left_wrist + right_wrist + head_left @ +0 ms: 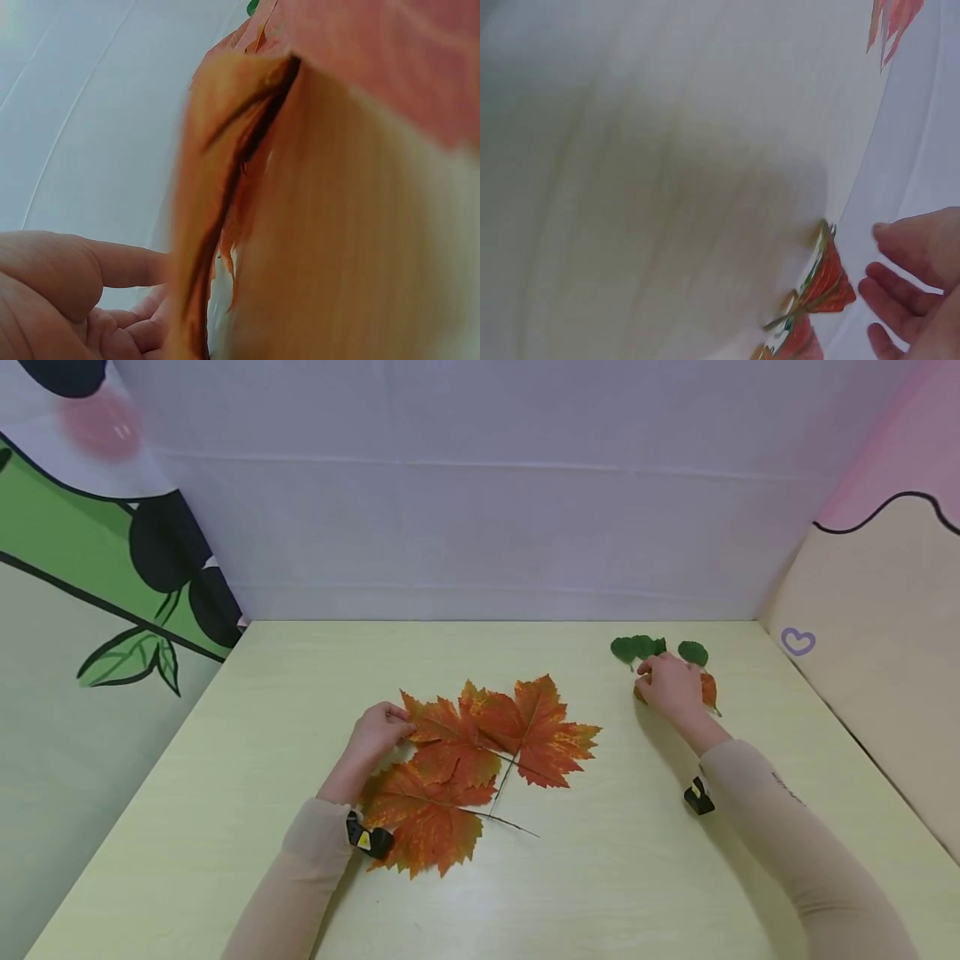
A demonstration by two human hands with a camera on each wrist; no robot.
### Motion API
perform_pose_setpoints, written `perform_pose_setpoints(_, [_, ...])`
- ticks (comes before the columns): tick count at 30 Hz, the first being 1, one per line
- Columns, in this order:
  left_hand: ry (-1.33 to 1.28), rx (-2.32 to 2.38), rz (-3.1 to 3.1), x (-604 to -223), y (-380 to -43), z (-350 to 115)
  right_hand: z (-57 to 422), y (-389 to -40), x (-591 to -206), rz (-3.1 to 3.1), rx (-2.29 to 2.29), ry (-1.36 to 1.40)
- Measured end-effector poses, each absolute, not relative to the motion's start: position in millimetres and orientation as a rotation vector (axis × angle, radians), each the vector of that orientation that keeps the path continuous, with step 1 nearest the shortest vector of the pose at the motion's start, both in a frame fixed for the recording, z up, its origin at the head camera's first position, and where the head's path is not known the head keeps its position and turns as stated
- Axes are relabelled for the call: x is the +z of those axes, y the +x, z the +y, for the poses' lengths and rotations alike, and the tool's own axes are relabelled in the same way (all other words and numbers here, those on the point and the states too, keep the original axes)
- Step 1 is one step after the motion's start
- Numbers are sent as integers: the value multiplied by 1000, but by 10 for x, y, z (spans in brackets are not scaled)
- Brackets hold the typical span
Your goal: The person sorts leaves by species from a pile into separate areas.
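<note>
Large orange artificial maple leaves (pixel 435 814) overlap in the middle of the table, their thin stems pointing inward and to the right. At their upper left edge is my left hand (pixel 377 731), fingers bent. In the left wrist view an orange leaf (pixel 217 150) hides its fingertips, so whether it pinches a leaf is unclear. My right hand (pixel 671 689) hovers over small leaves at the back right. Its thumb and fingers stand apart in the right wrist view, close to a small red-orange leaf (pixel 829 281), with nothing visible between them.
Small green leaves (pixel 633 648) lie just behind the right hand, another green leaf (pixel 693 652) to their right. The pale wooden table (pixel 585 877) meets a lavender cloth wall (pixel 480 543) at the back. Printed panels flank both sides.
</note>
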State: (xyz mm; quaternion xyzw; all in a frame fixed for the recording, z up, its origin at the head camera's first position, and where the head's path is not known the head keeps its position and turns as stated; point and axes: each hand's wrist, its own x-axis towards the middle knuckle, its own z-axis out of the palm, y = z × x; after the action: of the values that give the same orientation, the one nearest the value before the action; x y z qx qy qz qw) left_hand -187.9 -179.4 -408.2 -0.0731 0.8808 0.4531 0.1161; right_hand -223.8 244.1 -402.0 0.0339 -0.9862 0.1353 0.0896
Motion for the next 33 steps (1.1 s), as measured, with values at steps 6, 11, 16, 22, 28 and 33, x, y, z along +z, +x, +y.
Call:
perform_pose_setpoints(6, [-200,1337,2584,-4076,-1877,-1795,2377,-2217,-4025,-2944,381,55])
perform_pose_setpoints(11, [-200,1345,2603,-4067,-1885,-1795,2298,-2226,-4017,-2935,421,62])
perform_pose_setpoints(16, [-198,1418,2578,-4081,-1884,-1781,2055,-2184,-3978,-3045,699,110])
perform_pose_setpoints(22, [-173,1537,2511,-4101,-1876,-1746,1758,-2064,-3955,-3221,1002,83])
perform_pose_setpoints(28, [-209,1690,2431,-4092,-1898,-1717,1628,-2004,-3982,-3241,1088,96])
perform_pose_setpoints(33, [-232,1801,2307,-4093,-1910,-1720,1557,-1972,-4037,-3285,1051,90])
